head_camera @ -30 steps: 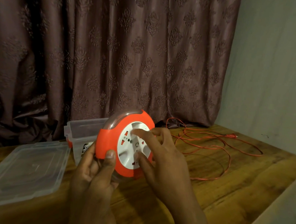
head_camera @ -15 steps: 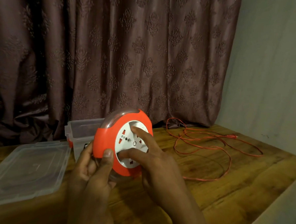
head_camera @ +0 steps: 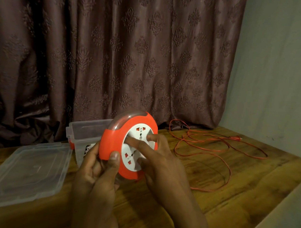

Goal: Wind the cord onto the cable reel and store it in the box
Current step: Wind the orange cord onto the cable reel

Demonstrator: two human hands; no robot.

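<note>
Since the earlier pictures the white socket face of the cable reel (head_camera: 127,144) has turned, its red-marked sockets now sitting at the top and the lower left, and the fingers of the right hand (head_camera: 159,159) have shifted across it, while the loose cord lies much as it did. Both hands are at the reel, which is held on edge above the tabletop (head_camera: 211,195) with its face toward the camera. The left hand (head_camera: 97,174) grips the reel's orange rim from the lower left, thumb pressed on the front of the rim and fingers curled behind it. The right hand lies over the white face with its fingers curled into the recesses there, one reaching toward the hub; whether it presses or merely rests on the face is hard to tell from this angle. A clear band shows along the reel's upper left edge. Just behind the reel, to its left, stands the clear plastic box (head_camera: 82,131), open at the top, with something dark and white dimly visible through its wall. Farther left of the reel the box's clear lid (head_camera: 26,170) lies flat on the tabletop. To the right of the reel the orange cord (head_camera: 228,170) sprawls in loose loops across the wood, its plug (head_camera: 236,138) at the far right end. A brown patterned curtain (head_camera: 131,60) hangs behind the reel.
</note>
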